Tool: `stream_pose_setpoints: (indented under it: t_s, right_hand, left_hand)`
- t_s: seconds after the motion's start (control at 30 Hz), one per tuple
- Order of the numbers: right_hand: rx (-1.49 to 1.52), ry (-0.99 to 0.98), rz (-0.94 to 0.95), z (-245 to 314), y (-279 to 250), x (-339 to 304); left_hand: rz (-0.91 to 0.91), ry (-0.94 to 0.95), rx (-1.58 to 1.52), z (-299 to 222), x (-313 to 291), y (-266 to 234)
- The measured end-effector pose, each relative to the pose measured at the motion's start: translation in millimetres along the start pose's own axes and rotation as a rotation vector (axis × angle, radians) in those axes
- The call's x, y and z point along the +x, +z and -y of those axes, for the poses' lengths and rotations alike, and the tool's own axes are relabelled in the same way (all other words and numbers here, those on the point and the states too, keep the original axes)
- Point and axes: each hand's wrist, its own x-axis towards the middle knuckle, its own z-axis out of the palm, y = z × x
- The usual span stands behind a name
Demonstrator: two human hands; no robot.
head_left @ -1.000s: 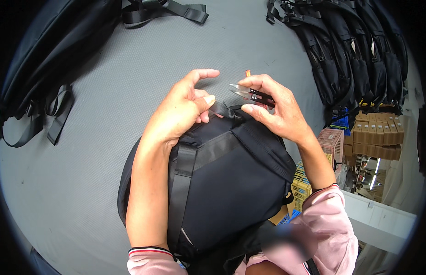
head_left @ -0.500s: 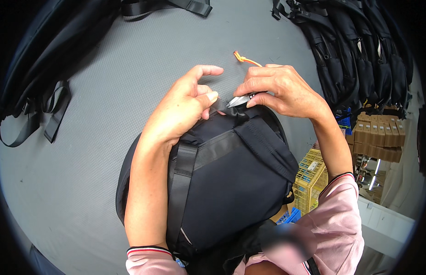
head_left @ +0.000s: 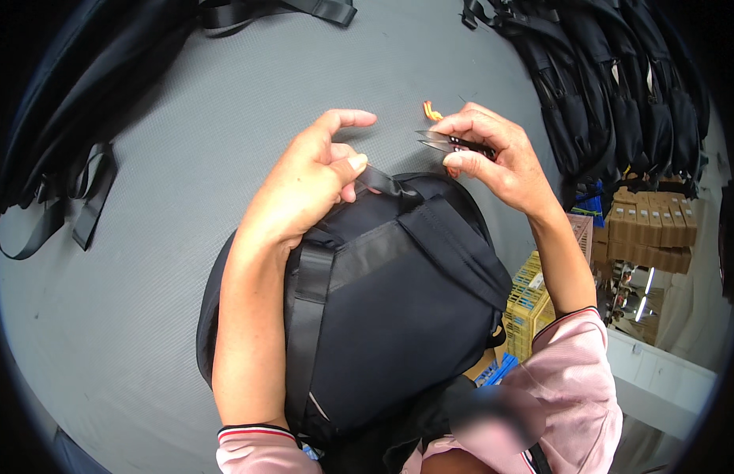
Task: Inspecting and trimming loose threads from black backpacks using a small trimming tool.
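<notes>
A black backpack (head_left: 406,316) lies on the grey table in front of me, its top edge turned away from me. My left hand (head_left: 319,174) pinches a black webbing loop (head_left: 386,184) at the top of the bag between thumb and fingers, with the index finger stretched out. To the right, my right hand (head_left: 493,154) grips small black-handled thread snips (head_left: 454,144). Their blades are apart and point left, clear of the loop. An orange and yellow cord (head_left: 431,110) tied to the snips shows beside the fingers.
More black bags lie at the far left (head_left: 90,79) and in a row at the far right (head_left: 596,87). Beyond the right table edge stand yellow crates (head_left: 526,304), a blue crate (head_left: 589,204) and stacked brown cartons (head_left: 651,225). Loose straps (head_left: 98,193) hang over the grey table (head_left: 161,237).
My right hand has moved right and away from the webbing loop, and the snips' blades have come clear of it. My left hand keeps its pinch, nearly in place.
</notes>
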Motion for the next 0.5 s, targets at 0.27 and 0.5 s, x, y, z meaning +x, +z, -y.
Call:
stream_pose_setpoints:
  t_s: [0.27, 0.5]
  right_hand:
    - [0.042, 0.386, 0.203, 14.6, 4.7, -73.2]
    - [0.04, 0.349, 0.163, 35.8, 14.6, -104.8]
  left_hand:
    - [0.012, 0.001, -0.011, -1.5, 1.6, 1.4]
    - [0.036, -0.007, -0.024, 2.4, 2.3, 8.8]
